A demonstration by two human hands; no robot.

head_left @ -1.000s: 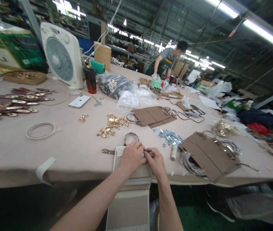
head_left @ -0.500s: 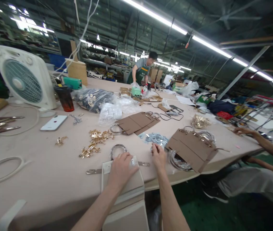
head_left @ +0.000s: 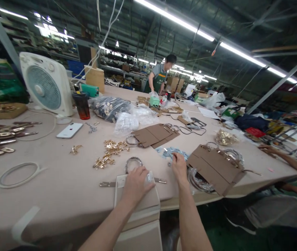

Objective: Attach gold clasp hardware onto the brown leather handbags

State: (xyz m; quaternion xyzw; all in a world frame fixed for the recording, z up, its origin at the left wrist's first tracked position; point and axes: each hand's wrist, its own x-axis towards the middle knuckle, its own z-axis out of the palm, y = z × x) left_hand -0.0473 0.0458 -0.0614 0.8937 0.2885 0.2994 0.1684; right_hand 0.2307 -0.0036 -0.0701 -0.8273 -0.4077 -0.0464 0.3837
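Note:
My left hand (head_left: 136, 183) lies flat, fingers spread, on a white board (head_left: 138, 200) at the table's near edge, pressing a metal strap (head_left: 106, 184) that crosses it. A braided ring handle (head_left: 132, 162) lies just beyond the board. My right hand (head_left: 179, 167) is stretched forward to a small heap of silvery-blue pieces (head_left: 173, 153), fingers pinched at the heap's near edge; what they hold is too small to make out. Gold metal fittings (head_left: 109, 153) lie scattered to the left of the heap.
Brown card pieces with ring handles (head_left: 215, 167) lie right of my right hand, more card (head_left: 153, 134) farther back. A phone (head_left: 69, 130), a dark cup (head_left: 82, 105) and a fan (head_left: 46, 83) stand left. Another person's hand (head_left: 268, 150) rests at the right edge; a person works far back.
My right hand left the board and reached forward to the silvery-blue heap. My left hand stayed on the board. My view swung to the right.

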